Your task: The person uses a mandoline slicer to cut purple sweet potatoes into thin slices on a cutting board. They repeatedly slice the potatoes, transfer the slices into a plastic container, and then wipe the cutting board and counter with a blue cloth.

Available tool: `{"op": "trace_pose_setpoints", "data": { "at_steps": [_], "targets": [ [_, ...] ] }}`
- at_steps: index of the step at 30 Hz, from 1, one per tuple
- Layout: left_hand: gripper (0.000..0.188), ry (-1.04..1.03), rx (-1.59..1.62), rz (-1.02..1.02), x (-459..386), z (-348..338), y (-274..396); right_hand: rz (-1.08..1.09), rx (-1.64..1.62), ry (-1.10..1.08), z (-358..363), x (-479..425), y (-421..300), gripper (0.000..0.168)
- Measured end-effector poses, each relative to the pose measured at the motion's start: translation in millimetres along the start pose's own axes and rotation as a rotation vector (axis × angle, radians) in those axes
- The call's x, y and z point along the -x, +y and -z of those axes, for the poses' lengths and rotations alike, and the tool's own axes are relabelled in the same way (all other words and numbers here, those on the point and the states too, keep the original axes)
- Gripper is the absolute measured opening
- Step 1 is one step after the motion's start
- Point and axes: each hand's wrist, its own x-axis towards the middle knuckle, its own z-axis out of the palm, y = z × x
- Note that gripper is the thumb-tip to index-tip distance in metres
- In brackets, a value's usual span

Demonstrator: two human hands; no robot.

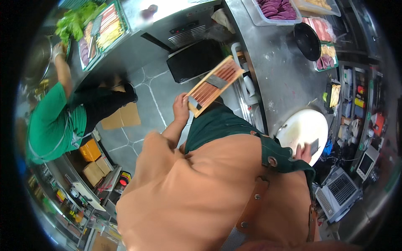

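My left hand (181,108) grips the lower end of a wooden-framed mandoline slicer (216,82), held tilted over the floor in front of my green apron. The slicer has a metal plate across its middle. On the right, my right hand (303,152) is at the edge of a round white cutting board (290,130). Its fingers are beside a dark rectangular blade (315,146); whether they hold it cannot be made out. Part of that hand is hidden by my apron.
A co-worker in a green shirt (50,119) stands at the left counter by lettuce (73,23) and a food tray (125,29). The right steel counter (267,69) bears a black pot (307,41), a tub of sliced purple vegetable (282,22) and a laptop (339,188). Flattened cardboard (125,117) lies on the floor.
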Motion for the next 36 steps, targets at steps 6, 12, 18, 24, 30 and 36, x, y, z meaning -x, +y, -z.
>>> {"op": "trace_pose_setpoints", "data": {
  "at_steps": [6,12,18,24,30,36],
  "targets": [
    [0.024,0.162,0.288,0.284,56.5,63.3,-32.7,0.700,-0.547,-0.346,-76.0,-26.1,-140.6,0.028],
    [0.024,0.071,0.474,0.325,59.7,76.1,-43.7,0.827,-0.192,-0.245,-203.3,-38.0,-190.2,0.046],
    [0.021,-0.093,0.418,0.211,20.1,56.4,-47.6,0.542,0.072,-0.190,-261.4,-81.3,-202.8,0.060],
    [0.019,-0.230,0.063,-0.191,-48.4,85.5,-55.4,0.334,0.192,-0.054,-316.5,-116.1,-221.0,0.045],
    [0.021,-0.346,-0.018,-0.301,-104.1,79.0,-45.2,0.516,0.167,-0.096,-320.1,-62.1,-226.9,0.046],
    [0.020,-0.472,-0.075,-0.334,-124.4,25.7,-31.3,0.505,0.046,-0.137,-334.2,-28.9,-255.7,0.049]
  ]
}}
